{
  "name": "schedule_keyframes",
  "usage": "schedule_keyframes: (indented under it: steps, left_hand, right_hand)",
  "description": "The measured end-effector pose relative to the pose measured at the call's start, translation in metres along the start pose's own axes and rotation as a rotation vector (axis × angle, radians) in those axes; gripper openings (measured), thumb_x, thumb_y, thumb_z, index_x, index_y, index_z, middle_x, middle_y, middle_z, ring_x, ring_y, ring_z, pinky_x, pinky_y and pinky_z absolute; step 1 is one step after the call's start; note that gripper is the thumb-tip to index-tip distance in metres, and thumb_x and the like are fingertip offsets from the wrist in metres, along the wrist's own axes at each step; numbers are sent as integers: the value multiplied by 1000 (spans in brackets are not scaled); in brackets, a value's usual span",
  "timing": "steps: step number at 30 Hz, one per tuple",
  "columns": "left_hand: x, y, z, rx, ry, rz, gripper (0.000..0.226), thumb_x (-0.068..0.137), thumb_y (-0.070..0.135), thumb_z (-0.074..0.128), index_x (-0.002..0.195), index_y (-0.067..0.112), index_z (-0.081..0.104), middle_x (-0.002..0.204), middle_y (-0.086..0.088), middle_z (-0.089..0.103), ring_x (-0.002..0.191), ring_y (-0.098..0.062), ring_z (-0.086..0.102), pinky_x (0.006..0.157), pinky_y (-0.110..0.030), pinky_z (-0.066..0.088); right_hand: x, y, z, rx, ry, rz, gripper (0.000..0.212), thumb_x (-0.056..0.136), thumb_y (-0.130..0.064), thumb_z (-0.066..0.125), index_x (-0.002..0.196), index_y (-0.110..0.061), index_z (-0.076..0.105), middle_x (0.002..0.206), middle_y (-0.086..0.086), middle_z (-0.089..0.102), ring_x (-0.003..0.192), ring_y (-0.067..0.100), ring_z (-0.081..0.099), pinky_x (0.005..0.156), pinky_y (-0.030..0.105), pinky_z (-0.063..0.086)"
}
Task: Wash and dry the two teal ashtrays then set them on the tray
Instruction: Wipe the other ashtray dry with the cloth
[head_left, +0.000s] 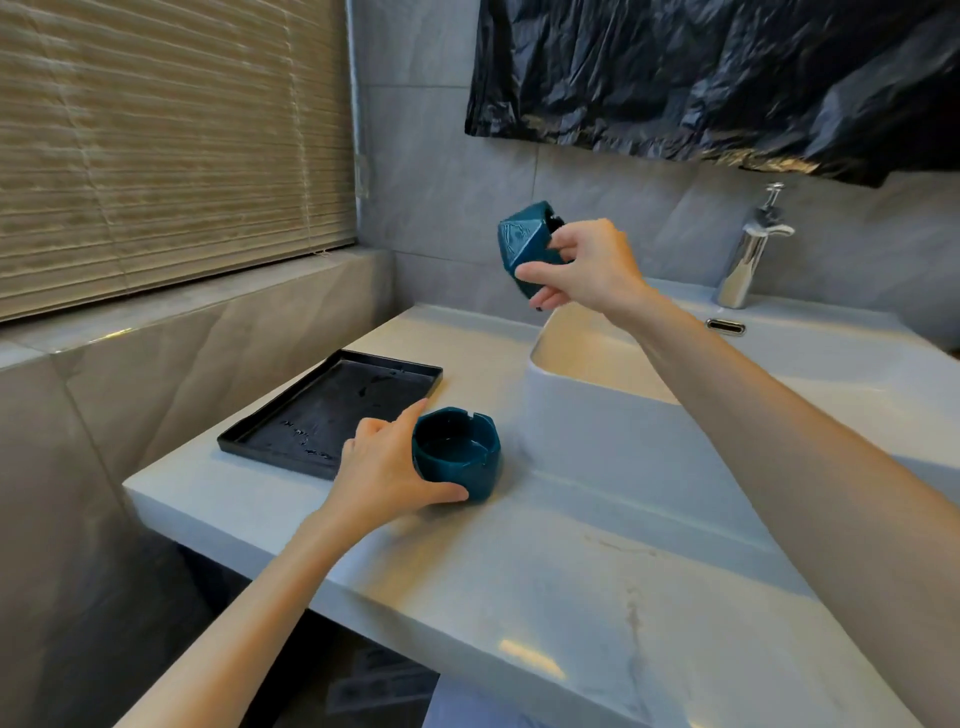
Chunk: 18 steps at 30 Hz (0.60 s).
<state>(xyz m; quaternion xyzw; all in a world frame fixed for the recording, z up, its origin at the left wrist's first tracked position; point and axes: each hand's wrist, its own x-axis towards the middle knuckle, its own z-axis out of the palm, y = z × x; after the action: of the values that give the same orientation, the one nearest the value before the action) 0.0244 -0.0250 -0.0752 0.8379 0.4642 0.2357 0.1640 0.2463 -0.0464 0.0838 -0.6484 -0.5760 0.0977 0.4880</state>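
One teal ashtray (462, 457) stands upright on the grey countertop (545, 582), just right of the black tray (311, 415). My left hand (384, 467) wraps around its left side, thumb in front and index finger along the back rim. A second teal ashtray (522, 241) is lifted in the air above the left corner of the white basin (571, 415), tipped on its side with its faceted base facing me. My right hand (587, 270) grips it by the rim. The black tray holds nothing but a few water drops.
A chrome faucet (753, 249) stands behind the basin at the right. Black plastic sheeting (727, 78) hangs on the tiled wall above. A window blind (166, 145) fills the left. The counter's front edge runs diagonally below my arms.
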Motion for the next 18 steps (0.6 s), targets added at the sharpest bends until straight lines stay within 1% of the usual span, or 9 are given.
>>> schedule_keyframes:
  steps: [2, 4, 6, 8, 10, 12, 14, 16, 18]
  left_hand:
    - [13, 1, 2, 25, -19, -24, 113, 55, 63, 78, 148, 34, 21, 127, -1, 52, 129, -21, 31, 101, -36, 31]
    - [23, 3, 5, 22, -25, -41, 112, 55, 63, 79, 147, 38, 21, 125, -6, 50, 129, -22, 32, 102, -35, 31]
    - [32, 6, 8, 8, -25, -55, 109, 56, 63, 78, 146, 41, 22, 122, -8, 49, 128, -24, 32, 103, -36, 32]
    - [41, 11, 13, 23, -34, -54, 107, 56, 65, 76, 146, 42, 22, 123, -9, 49, 128, -25, 32, 104, -37, 33]
    - [47, 15, 17, 48, -51, -63, 106, 58, 65, 76, 147, 40, 22, 125, -10, 48, 128, -26, 33, 104, -38, 33]
    - [53, 17, 19, 39, -62, -82, 108, 60, 64, 76, 148, 38, 20, 129, -13, 44, 129, -27, 31, 105, -39, 32]
    - [56, 21, 20, 48, -69, -88, 108, 63, 62, 75, 150, 34, 17, 137, -13, 39, 131, -29, 29, 106, -41, 31]
    - [59, 27, 22, 116, -74, -62, 104, 70, 58, 73, 151, 27, 15, 152, -11, 25, 137, -30, 20, 108, -43, 30]
    - [62, 36, 22, 167, -79, -42, 102, 74, 53, 72, 152, 25, 12, 159, -10, 10, 141, -33, 11, 109, -46, 27]
  right_hand:
    - [0, 13, -18, 196, 63, 129, 46, 80, -11, 76, 117, 10, 57, 89, 14, 68, 58, 15, 71, 54, 21, 55]
    - [-5, 25, -36, 348, 125, 238, 43, 83, -13, 74, 118, 7, 57, 87, 7, 68, 64, 10, 71, 56, 16, 54]
    - [-12, 37, -52, 553, 192, 339, 39, 85, -14, 72, 116, 4, 58, 87, 3, 67, 71, 9, 69, 59, 14, 54]
    - [-18, 47, -70, 805, 265, 443, 35, 84, -15, 71, 113, 1, 61, 90, 5, 69, 73, 9, 68, 60, 13, 55]
    - [-24, 54, -84, 1067, 327, 528, 24, 82, -14, 73, 100, -1, 64, 89, 6, 70, 69, 8, 68, 60, 14, 56]
    - [-31, 60, -93, 1335, 371, 568, 21, 79, -13, 75, 92, 0, 64, 76, 6, 72, 58, 8, 68, 58, 15, 56]
    - [-37, 66, -99, 1555, 404, 564, 24, 80, -14, 73, 92, 3, 63, 68, 8, 72, 51, 10, 67, 52, 17, 56]
    - [-40, 72, -103, 1680, 421, 522, 24, 81, -15, 70, 92, 5, 63, 66, 9, 71, 50, 11, 67, 47, 18, 54]
    - [-44, 74, -108, 1744, 417, 473, 21, 82, -15, 69, 91, 4, 65, 64, 8, 71, 49, 11, 67, 46, 18, 54]
